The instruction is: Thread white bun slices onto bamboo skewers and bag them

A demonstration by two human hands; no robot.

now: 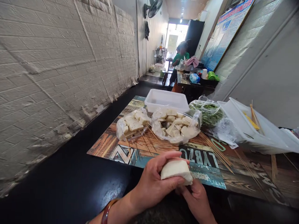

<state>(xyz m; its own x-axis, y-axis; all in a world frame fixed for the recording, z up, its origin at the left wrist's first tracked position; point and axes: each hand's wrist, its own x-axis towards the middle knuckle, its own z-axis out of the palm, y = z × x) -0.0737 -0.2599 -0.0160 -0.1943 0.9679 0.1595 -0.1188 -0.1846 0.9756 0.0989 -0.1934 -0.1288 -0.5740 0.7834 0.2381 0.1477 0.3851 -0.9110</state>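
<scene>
In the head view, my left hand (157, 177) is wrapped around a thick, pale slice of what looks like steamed bun (176, 170), thumb below and fingers over its top. My right hand (195, 197) is closed just under the slice's right end, and whatever its fingers grip is hidden. Ahead lies a plastic bag of similar pale pieces (176, 126), with cut faces showing. To its left, a smaller bag (133, 123) carries stacked pieces with thin bamboo skewers (146, 140) sticking out toward me.
A white plastic tub (167, 99) stands behind the bags. Green vegetables (206, 113) sit in clear plastic at right, beside a tilted white container (259, 124). Loose bamboo skewers (217, 147) and green-handled scissors (218, 144) lie on the patterned mat (102, 144). A person in green (179, 57) is farther back.
</scene>
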